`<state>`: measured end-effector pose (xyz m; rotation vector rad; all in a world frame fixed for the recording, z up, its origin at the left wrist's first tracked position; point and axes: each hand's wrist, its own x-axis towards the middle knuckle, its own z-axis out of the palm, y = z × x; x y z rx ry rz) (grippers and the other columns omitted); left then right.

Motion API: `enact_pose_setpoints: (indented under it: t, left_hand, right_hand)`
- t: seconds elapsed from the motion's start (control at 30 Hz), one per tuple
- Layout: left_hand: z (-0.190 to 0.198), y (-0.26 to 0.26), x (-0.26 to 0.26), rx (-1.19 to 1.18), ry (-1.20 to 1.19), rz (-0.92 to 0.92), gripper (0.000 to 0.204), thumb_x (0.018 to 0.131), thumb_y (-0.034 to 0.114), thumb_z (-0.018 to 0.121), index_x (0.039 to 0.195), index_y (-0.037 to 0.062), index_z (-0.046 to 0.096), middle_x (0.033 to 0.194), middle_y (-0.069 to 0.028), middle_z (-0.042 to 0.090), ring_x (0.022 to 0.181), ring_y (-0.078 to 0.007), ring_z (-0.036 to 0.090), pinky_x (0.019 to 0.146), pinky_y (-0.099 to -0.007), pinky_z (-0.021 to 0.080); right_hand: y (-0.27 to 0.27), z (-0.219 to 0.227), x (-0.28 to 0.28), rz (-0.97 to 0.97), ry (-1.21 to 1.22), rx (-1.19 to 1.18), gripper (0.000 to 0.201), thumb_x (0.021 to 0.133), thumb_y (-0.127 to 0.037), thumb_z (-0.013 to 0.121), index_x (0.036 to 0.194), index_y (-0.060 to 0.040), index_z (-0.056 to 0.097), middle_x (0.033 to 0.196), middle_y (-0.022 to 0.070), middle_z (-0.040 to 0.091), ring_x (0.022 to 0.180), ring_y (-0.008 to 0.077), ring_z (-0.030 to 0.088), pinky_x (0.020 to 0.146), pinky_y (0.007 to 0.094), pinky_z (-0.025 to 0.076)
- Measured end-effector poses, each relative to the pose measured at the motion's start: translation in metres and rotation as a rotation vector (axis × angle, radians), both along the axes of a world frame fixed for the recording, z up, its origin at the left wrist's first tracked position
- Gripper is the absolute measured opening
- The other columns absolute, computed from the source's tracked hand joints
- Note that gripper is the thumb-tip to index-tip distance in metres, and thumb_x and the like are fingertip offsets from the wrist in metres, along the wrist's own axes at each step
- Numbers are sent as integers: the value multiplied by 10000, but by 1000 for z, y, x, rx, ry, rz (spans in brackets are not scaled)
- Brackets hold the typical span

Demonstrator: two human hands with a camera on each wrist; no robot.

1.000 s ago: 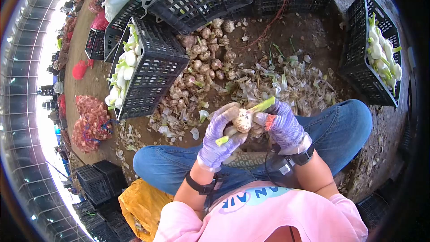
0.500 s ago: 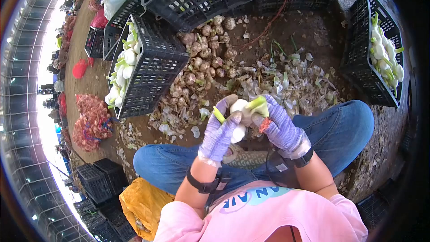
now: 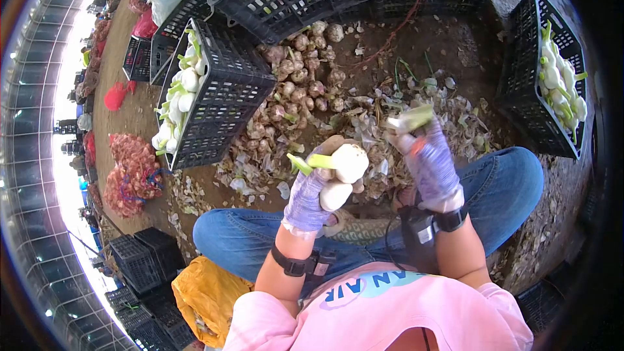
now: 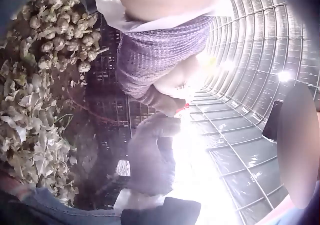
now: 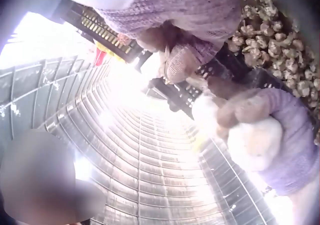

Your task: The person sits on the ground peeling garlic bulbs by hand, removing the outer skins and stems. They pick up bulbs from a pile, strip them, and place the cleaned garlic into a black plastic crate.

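Curled round two peeled white garlic bulbs (image 3: 344, 172) in the gloved left hand (image 3: 311, 198), green stem stub jutting left; pinched in the raised right hand (image 3: 429, 159), off to the right, a strip of green-white husk (image 3: 408, 119) pulled clear of the bulb. Peeling step, seemingly at its end (top bulb looks clean). Next, probably: dropping the husk onto the peel heap (image 3: 416, 114) beyond the knees, then placing the bulbs in a black crate (image 3: 224, 91), far left.
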<state>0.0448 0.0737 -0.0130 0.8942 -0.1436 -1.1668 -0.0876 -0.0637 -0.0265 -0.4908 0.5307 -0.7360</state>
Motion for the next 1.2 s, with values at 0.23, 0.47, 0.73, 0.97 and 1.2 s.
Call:
enact_pose_setpoints:
  t: [0.23, 0.47, 0.73, 0.97, 1.2]
  left_hand:
    - [14, -1, 5, 192, -245, -91, 504, 771, 178, 666, 1206, -12, 501, 1136, -166, 574, 1019, -251, 581, 842, -340, 508]
    - [7, 5, 16, 151, -204, -133, 468, 776, 171, 674, 1175, -19, 521, 1118, -154, 587, 1014, -236, 587, 824, -323, 516]
    - [13, 4, 17, 156, -832, -247, 467, 816, 244, 664, 1212, 36, 530, 1257, -115, 498, 1117, -206, 513, 917, -310, 432]
    - [21, 3, -3, 287, -673, -251, 656, 712, 125, 758, 1275, 40, 432, 1191, -76, 508, 1050, -167, 512, 884, -296, 435]
    - [13, 5, -1, 279, -1425, -90, 652, 623, 170, 787, 1196, 85, 487, 1182, -129, 508, 1003, -279, 563, 896, -336, 436]
  right_hand:
    - [14, 5, -8, 375, 155, -307, 380, 823, -224, 659, 1122, -23, 539, 1042, 46, 581, 955, 109, 547, 819, 254, 462]
    - [7, 18, -8, 483, 239, -178, 323, 790, -174, 693, 1047, -32, 559, 913, 27, 605, 822, 88, 566, 717, 244, 474]
    - [18, 12, -3, 400, 314, -345, 258, 806, -139, 666, 988, -29, 520, 818, 36, 592, 745, 88, 579, 653, 238, 477]
    - [17, -8, -5, 471, 149, -2, 199, 854, -139, 604, 984, -19, 515, 836, 46, 597, 784, 105, 597, 684, 243, 482]
    - [23, 4, -2, 306, 142, -238, 389, 863, -191, 606, 1184, -9, 485, 988, 96, 599, 923, 139, 598, 790, 254, 475]
